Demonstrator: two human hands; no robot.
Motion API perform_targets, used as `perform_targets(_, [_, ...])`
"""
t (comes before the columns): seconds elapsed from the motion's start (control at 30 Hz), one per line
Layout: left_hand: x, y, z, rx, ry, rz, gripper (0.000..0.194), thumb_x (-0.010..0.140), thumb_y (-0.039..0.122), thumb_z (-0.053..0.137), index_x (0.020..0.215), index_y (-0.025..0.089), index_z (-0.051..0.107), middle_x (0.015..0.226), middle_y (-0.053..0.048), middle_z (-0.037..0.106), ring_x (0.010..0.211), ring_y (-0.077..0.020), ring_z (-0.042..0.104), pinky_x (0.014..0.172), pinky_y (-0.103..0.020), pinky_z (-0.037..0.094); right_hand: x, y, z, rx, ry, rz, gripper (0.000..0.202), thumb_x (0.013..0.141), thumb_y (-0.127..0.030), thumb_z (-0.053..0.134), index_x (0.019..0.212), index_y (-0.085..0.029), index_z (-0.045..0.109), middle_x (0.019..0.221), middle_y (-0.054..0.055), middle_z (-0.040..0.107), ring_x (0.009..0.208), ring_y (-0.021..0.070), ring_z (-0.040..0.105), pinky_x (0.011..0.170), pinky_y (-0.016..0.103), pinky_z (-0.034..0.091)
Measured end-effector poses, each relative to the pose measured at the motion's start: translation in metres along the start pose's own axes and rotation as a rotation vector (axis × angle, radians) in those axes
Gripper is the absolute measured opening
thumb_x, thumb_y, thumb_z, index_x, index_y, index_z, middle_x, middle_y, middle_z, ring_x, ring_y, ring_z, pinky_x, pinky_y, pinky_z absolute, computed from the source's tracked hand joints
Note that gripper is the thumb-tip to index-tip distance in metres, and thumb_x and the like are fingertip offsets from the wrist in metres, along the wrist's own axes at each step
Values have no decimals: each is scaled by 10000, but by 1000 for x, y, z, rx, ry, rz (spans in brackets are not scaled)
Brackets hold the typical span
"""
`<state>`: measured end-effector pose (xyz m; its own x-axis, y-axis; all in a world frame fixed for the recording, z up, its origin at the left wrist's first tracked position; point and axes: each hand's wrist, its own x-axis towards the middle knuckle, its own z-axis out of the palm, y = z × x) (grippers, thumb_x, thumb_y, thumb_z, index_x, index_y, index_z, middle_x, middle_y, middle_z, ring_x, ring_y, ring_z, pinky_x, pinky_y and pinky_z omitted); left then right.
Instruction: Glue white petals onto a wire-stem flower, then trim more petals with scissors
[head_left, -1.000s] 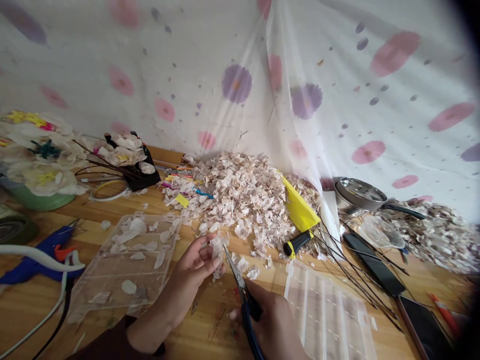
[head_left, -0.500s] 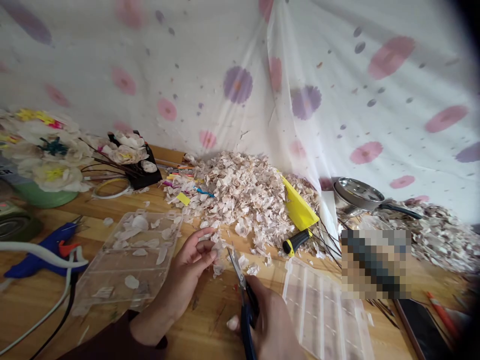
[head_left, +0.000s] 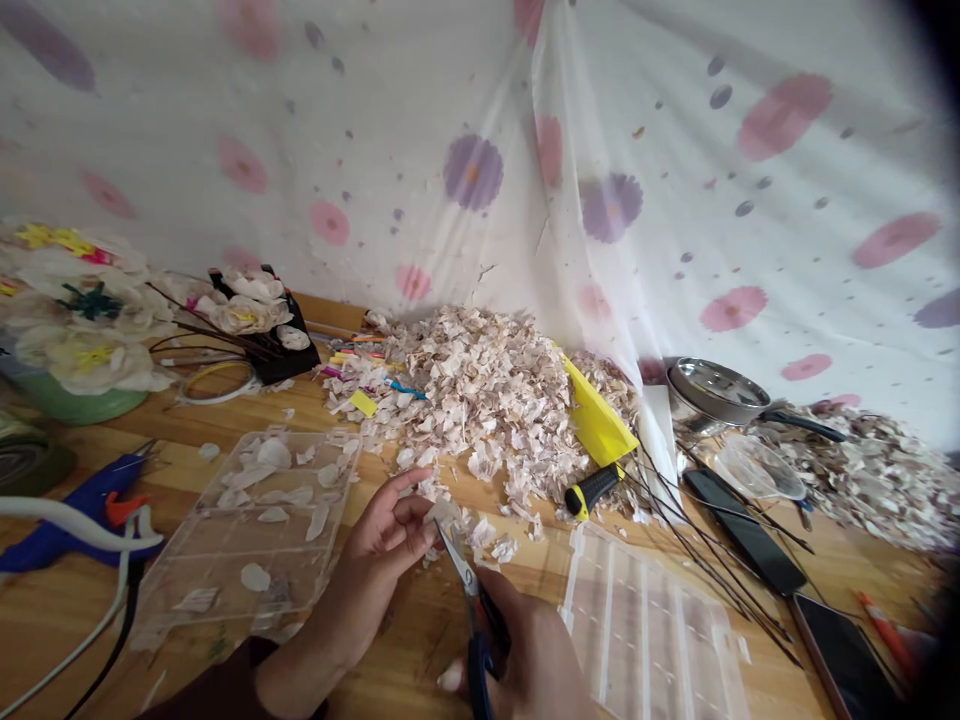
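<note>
In the head view, your left hand (head_left: 386, 540) reaches in from the near side of the worktop (head_left: 409, 635), its forearm slanting away and to the right out of a dark sleeve (head_left: 232, 685). The palm side is turned toward your right hand (head_left: 536, 640). Its index finger points out above the others, while its thumb and bent fingers pinch a thin pale piece (head_left: 433, 511); that grip is closed on it, just off the fingertips' ends and well in from the worktop's left edge.

Your right hand comes from the near edge, back upward, with its grip wrapped around the dark handles of the scissors (head_left: 468, 580). A fingertip shows to the left of the handles. The blades point away and to the left, their tips at the pale piece; whether they are biting into it is too small to tell.

Beyond both hands, toward the far edge, lies a heap of pale flakes (head_left: 480, 380). Left of your left forearm sits a clear divided case (head_left: 225, 552) with loose pieces in it; right of your right hand lies a ridged clear panel (head_left: 652, 620).
</note>
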<state>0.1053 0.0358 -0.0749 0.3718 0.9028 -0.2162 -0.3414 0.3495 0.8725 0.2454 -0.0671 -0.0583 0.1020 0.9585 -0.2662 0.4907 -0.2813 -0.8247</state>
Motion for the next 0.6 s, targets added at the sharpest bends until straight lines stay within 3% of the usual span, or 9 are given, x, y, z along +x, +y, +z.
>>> perform_targets(0.37, [-1, -8, -3, 6, -74, -43, 515, 747, 329, 761, 1217, 267, 559, 879, -5, 677, 817, -164, 604, 780, -279, 440, 5, 7, -3, 84, -67, -52, 451, 681, -490, 656, 990, -162, 652, 587, -54, 438, 544, 114, 359, 475, 218, 243])
perform_targets(0.6, [1, -7, -2, -4, -75, -51, 494, 751, 308, 756, 1202, 258, 562, 868, -7, 685, 817, -164, 611, 791, -282, 441, 3, 9, -1, 109, -80, -34, 501, 710, -521, 620, 1043, -150, 660, 620, -35, 509, 567, 124, 406, 511, 211, 322])
